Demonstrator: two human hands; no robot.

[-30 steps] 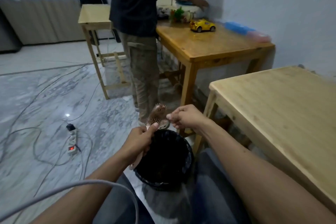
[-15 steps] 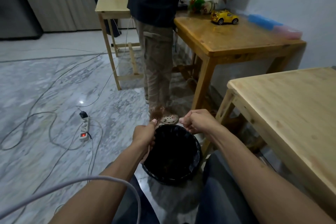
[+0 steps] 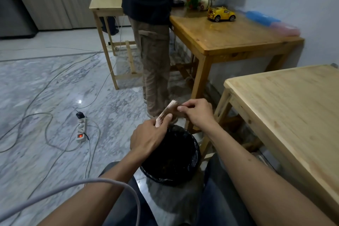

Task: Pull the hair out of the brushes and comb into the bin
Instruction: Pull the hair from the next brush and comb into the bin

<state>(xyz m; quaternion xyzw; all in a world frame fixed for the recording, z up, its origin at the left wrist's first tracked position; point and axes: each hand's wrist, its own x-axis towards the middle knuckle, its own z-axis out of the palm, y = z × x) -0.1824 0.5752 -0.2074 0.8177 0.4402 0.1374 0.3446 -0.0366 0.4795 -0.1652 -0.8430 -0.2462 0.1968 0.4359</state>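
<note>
Pink brush (image 3: 166,113) tilted above black-lined bin (image 3: 194,154)

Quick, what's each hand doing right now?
Left hand: grips the hairbrush over the bin.
Right hand: fingers curled, pinching at the brush's bristles.

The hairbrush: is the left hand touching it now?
Touching. The head view shows the left hand gripping the hairbrush, thumb pressed on its bristled face, above the bin.
</note>
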